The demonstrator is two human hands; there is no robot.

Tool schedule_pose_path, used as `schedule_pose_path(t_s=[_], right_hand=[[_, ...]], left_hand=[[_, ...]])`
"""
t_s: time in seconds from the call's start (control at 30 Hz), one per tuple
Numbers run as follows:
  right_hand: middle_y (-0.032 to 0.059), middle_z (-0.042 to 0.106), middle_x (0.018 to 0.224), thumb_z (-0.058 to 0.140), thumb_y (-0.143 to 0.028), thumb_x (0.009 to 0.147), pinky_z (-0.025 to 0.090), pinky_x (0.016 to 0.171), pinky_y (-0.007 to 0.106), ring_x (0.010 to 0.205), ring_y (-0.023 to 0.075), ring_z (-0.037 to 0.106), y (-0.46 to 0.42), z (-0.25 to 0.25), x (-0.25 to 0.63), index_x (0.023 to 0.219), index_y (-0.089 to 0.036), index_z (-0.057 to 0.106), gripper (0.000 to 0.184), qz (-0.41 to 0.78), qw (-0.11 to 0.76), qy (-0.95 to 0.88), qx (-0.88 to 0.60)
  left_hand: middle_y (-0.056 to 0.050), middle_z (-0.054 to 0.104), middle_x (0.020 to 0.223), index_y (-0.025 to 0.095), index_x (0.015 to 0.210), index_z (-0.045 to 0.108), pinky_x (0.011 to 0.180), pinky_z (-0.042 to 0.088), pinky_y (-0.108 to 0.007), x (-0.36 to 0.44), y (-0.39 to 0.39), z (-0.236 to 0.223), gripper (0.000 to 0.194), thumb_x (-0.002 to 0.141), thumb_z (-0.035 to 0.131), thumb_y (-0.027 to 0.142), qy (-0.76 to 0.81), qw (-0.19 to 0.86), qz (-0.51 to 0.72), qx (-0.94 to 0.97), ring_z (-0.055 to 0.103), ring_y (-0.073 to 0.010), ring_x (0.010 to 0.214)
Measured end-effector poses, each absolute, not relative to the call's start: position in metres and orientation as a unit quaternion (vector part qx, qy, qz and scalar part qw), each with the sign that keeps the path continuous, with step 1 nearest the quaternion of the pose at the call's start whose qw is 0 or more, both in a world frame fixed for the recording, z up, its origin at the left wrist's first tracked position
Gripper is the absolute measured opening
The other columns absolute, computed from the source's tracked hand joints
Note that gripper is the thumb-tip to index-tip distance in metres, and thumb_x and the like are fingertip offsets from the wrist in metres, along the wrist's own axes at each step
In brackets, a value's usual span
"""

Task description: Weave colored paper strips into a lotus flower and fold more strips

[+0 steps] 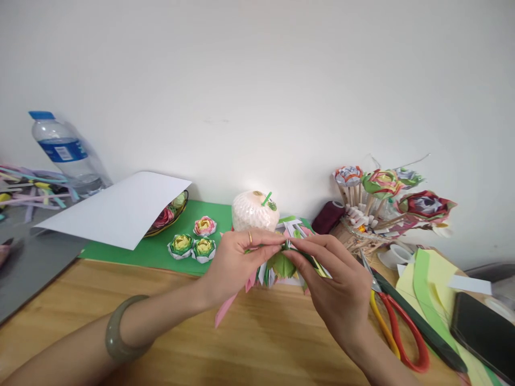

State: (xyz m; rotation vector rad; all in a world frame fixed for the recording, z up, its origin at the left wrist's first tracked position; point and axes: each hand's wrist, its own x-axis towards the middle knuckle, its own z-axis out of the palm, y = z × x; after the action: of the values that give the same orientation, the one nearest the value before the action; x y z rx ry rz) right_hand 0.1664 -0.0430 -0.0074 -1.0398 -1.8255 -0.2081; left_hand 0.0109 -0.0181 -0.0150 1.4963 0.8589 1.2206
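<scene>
My left hand [241,257] and my right hand [333,273] meet fingertip to fingertip above the table, both closed in a pinch. Between them hangs a green paper flower [282,265], gripped at its dark green top. Its petals point down, and the fingers cover part of it. Pink, white and green folded paper pieces [261,275] lie just behind and below the hands. A white ribbed, rounded object [253,210] stands beyond them, with a short green strip on top. Three finished paper flowers [204,250] sit to the left on a green sheet [132,254].
A white paper sheet [116,209] partly covers a basket [177,214] of flowers. At left stands a water bottle [64,153] near paper strips [32,185]. On the right are paper flowers on sticks [382,185], a thread spool [328,217], scissors [396,321], a dark phone [483,332] and coloured paper [434,279].
</scene>
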Motion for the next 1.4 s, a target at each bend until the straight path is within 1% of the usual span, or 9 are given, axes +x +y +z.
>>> schedule_pose_path(t_s=[0.17, 0.27, 0.4, 0.6, 0.7, 0.8, 0.9, 1.17, 1.4], right_hand=[[0.0031, 0.066, 0.074, 0.062, -0.017, 0.077, 0.050, 0.059, 0.029, 0.066, 0.0154, 0.061, -0.044, -0.008, 0.168, 0.083, -0.022, 0.067, 0.009, -0.150, 0.481, -0.744, -0.438], [0.0043, 0.066, 0.075, 0.062, -0.018, 0.078, 0.049, 0.061, 0.031, 0.068, 0.0168, 0.061, -0.044, -0.008, 0.169, 0.081, -0.022, 0.066, 0.007, -0.149, 0.465, -0.747, -0.451], [0.0035, 0.064, 0.074, 0.063, -0.018, 0.077, 0.047, 0.059, 0.031, 0.066, 0.0170, 0.059, -0.044, -0.006, 0.169, 0.078, -0.024, 0.063, 0.005, -0.113, 0.476, -0.740, -0.461], [-0.0001, 0.058, 0.068, 0.065, -0.017, 0.075, 0.043, 0.061, 0.028, 0.066, 0.0150, 0.054, -0.040, -0.002, 0.172, 0.067, -0.022, 0.057, 0.012, 0.015, 0.500, -0.735, -0.457], [-0.0008, 0.055, 0.071, 0.064, -0.022, 0.076, 0.042, 0.063, 0.027, 0.070, 0.0148, 0.053, -0.038, -0.001, 0.174, 0.068, -0.022, 0.055, 0.012, 0.124, 0.493, -0.735, -0.450], [-0.0009, 0.053, 0.070, 0.062, -0.027, 0.078, 0.041, 0.062, 0.026, 0.069, 0.0144, 0.051, -0.038, -0.003, 0.174, 0.068, -0.021, 0.054, 0.014, 0.219, 0.488, -0.718, -0.446], [-0.0008, 0.053, 0.067, 0.061, -0.032, 0.078, 0.041, 0.057, 0.025, 0.064, 0.0137, 0.050, -0.038, -0.007, 0.172, 0.068, -0.020, 0.053, 0.017, 0.284, 0.486, -0.686, -0.461], [-0.0013, 0.054, 0.066, 0.062, -0.035, 0.076, 0.041, 0.052, 0.022, 0.060, 0.0116, 0.050, -0.040, -0.003, 0.166, 0.070, -0.019, 0.056, 0.018, 0.384, 0.484, -0.634, -0.466], [0.0003, 0.058, 0.068, 0.067, -0.035, 0.069, 0.043, 0.054, 0.024, 0.061, 0.0123, 0.054, -0.038, 0.005, 0.172, 0.071, -0.018, 0.058, 0.020, 0.475, 0.418, -0.619, -0.466]], left_hand=[[-0.003, 0.071, 0.092, 0.023, 0.082, 0.073, 0.071, 0.056, -0.031, 0.011, -0.018, -0.017, 0.014, 0.074, 0.061, 0.023, 0.361, 0.453, 0.519, 0.629, 0.064, -0.0218, 0.091], [-0.003, 0.071, 0.090, 0.023, 0.081, 0.073, 0.078, 0.054, -0.033, 0.011, -0.018, -0.017, 0.014, 0.073, 0.063, 0.019, 0.353, 0.433, 0.531, 0.637, 0.064, -0.0208, 0.090], [-0.003, 0.072, 0.091, 0.024, 0.083, 0.072, 0.088, 0.048, -0.037, 0.011, -0.019, -0.018, 0.018, 0.074, 0.060, 0.014, 0.305, 0.395, 0.557, 0.663, 0.064, -0.0191, 0.090], [-0.004, 0.068, 0.089, 0.022, 0.080, 0.070, 0.082, 0.046, -0.032, 0.006, -0.018, -0.014, 0.016, 0.076, 0.057, 0.014, 0.295, 0.335, 0.545, 0.710, 0.060, -0.0168, 0.087], [-0.003, 0.062, 0.085, 0.020, 0.073, 0.066, 0.076, 0.043, -0.028, 0.003, -0.014, -0.007, 0.008, 0.073, 0.059, 0.015, 0.315, 0.383, 0.505, 0.707, 0.056, -0.0158, 0.083], [-0.002, 0.058, 0.079, 0.017, 0.070, 0.060, 0.070, 0.042, -0.026, 0.001, -0.010, -0.001, 0.002, 0.071, 0.059, 0.017, 0.306, 0.503, 0.442, 0.676, 0.054, -0.0143, 0.077], [-0.001, 0.057, 0.074, 0.015, 0.070, 0.058, 0.061, 0.040, -0.024, 0.001, -0.007, 0.002, 0.005, 0.069, 0.060, 0.020, 0.305, 0.593, 0.385, 0.638, 0.052, -0.0122, 0.068], [-0.002, 0.060, 0.070, 0.014, 0.068, 0.062, 0.064, 0.043, -0.025, -0.002, -0.002, 0.005, 0.010, 0.063, 0.067, 0.022, 0.329, 0.597, 0.346, 0.645, 0.055, -0.0130, 0.068], [0.000, 0.057, 0.061, 0.014, 0.063, 0.064, 0.055, 0.040, -0.021, -0.006, 0.003, 0.004, 0.010, 0.062, 0.070, 0.022, 0.329, 0.617, 0.322, 0.638, 0.051, -0.0094, 0.059]])
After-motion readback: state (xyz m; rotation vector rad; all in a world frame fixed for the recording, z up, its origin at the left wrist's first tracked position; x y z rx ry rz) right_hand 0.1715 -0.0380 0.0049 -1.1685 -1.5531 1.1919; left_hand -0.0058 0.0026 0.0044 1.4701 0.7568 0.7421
